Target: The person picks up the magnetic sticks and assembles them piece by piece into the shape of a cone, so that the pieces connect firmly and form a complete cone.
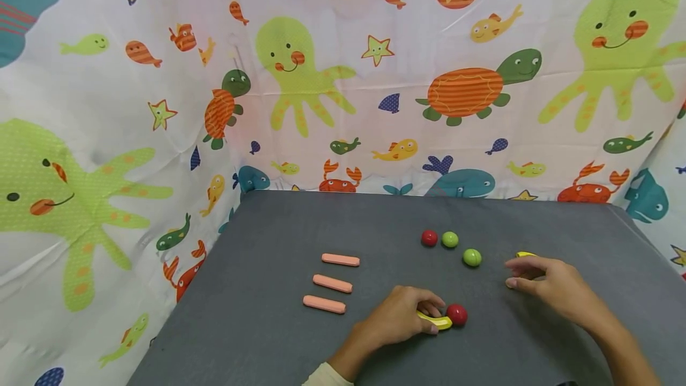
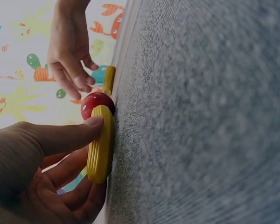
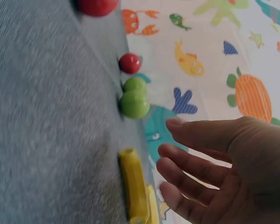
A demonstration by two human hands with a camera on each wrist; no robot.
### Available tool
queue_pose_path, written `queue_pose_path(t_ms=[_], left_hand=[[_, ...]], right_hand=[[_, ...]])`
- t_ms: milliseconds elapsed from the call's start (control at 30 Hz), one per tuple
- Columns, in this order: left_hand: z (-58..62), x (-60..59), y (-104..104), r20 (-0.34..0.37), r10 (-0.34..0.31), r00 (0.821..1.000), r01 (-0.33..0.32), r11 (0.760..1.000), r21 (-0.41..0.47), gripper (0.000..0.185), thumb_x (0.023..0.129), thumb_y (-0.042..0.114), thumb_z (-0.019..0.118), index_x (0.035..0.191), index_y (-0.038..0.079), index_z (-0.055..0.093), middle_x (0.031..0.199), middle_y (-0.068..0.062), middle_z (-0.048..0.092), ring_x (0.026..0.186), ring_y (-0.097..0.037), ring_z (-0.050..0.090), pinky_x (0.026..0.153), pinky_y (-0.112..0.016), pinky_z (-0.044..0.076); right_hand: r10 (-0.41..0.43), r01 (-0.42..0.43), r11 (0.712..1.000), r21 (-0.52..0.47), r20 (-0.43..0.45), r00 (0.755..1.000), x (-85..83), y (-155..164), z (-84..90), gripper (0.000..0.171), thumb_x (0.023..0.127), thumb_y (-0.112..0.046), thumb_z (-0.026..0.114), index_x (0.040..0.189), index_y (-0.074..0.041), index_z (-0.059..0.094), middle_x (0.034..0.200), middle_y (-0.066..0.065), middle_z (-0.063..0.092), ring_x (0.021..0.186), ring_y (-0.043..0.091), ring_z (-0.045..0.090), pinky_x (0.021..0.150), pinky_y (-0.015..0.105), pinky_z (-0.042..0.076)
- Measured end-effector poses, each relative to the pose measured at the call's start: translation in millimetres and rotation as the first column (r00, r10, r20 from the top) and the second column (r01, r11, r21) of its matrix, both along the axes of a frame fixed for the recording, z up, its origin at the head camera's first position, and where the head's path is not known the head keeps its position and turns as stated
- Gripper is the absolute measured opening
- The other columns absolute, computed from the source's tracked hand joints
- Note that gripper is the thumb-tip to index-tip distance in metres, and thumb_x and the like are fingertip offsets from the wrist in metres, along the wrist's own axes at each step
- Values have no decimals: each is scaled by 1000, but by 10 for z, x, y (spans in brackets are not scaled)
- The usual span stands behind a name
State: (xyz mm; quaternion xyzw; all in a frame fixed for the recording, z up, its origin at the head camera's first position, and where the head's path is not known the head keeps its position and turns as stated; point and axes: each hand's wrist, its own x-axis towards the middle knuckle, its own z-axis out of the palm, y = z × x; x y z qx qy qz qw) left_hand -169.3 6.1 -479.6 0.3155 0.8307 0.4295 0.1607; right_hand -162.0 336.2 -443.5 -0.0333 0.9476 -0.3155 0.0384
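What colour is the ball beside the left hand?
Red: the small round ball touches the yellow ridged piece; clearest in the head view.

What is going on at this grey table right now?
A person works with small toys on the grey table. The left hand holds a yellow piece down beside a red ball. The right hand hovers open over another yellow piece. A second red ball, two green balls and three pink sticks lie untouched.
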Motion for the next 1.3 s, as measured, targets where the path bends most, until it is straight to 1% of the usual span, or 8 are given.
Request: queue_pose_path(t_ms=[200, 367, 467, 600, 700, 800, 1067, 1300], left_hand=[[0, -3, -5, 15, -3, 1000, 3, 1000, 8, 36, 84, 4, 89, 118, 10, 80, 95, 12, 79, 86, 11, 65, 79, -12, 51], [-5, -3, -14, 16, -10, 1000, 10, 1000, 12, 31, 84, 4, 89, 113, 10, 81, 94, 12, 78, 85, 12, 64, 80, -12, 51], [-10, -5, -17, 6, -17, 1000, 17, 1000, 5, 29, 84, 5, 89, 112, 11, 82, 94, 13, 78, 85, 12, 64, 80, -11, 51], [-9, -11, -28, -15, -25, 1000, 25, 999, -20, 27, 85, 8, 89, 111, 14, 84, 97, 16, 78, 87, 12, 63, 80, -12, 51], [-1, -18, -43, -29, -33, 999, 32, 999, -42, 26, 86, 11, 88, 111, 18, 85, 100, 18, 77, 90, 10, 62, 81, -13, 50], [9, -22, -55, -42, -42, 998, 40, 997, -60, 25, 87, 13, 88, 112, 20, 85, 101, 19, 76, 92, 9, 61, 82, -14, 50], [-2, -29, -61, -63, -56, 996, 52, 997, -64, 26, 88, 14, 87, 113, 21, 85, 102, 19, 76, 92, 10, 60, 82, -13, 50], [-17, -42, -59, -74, -66, 995, 61, 996, -65, 26, 89, 15, 87, 114, 21, 85, 98, 19, 74, 86, 10, 58, 76, -13, 48]], right_hand=[[-32, 34, 998, 62, -24, 999, -45, 107, -67, 44, 93, -30, 84, 125, -1, 74, 109, 9, 75, 94, 22, 66, 72, 31, 51], [-38, 43, 993, 107, -44, 998, -84, 160, -118, 44, 91, -27, 85, 122, 2, 74, 114, 22, 73, 100, 36, 70, 80, 53, 55], [-36, 39, 993, 114, -22, 999, -93, 179, -135, 44, 91, -24, 85, 122, 4, 74, 116, 25, 72, 104, 41, 69, 84, 60, 53], [-33, 28, 994, 103, 44, 998, -89, 195, -150, 42, 92, -22, 83, 123, 5, 73, 109, 18, 75, 96, 30, 68, 80, 48, 55], [-25, 17, 995, 97, 80, 997, -85, 205, -167, 39, 94, -21, 82, 123, 4, 73, 103, 10, 75, 90, 22, 63, 74, 37, 51], [-15, 6, 996, 91, 99, 995, -90, 220, -180, 38, 96, -21, 80, 123, 3, 73, 100, 4, 72, 88, 20, 59, 69, 31, 48], [-8, -3, 997, 83, 126, 992, -94, 220, -198, 36, 98, -24, 77, 121, 3, 74, 94, 0, 69, 82, 18, 56, 63, 28, 44], [-23, 10, 996, 89, 141, 990, -89, 191, -191, 34, 97, -29, 78, 115, -1, 76, 85, -1, 62, 75, 16, 52, 61, 28, 37]])
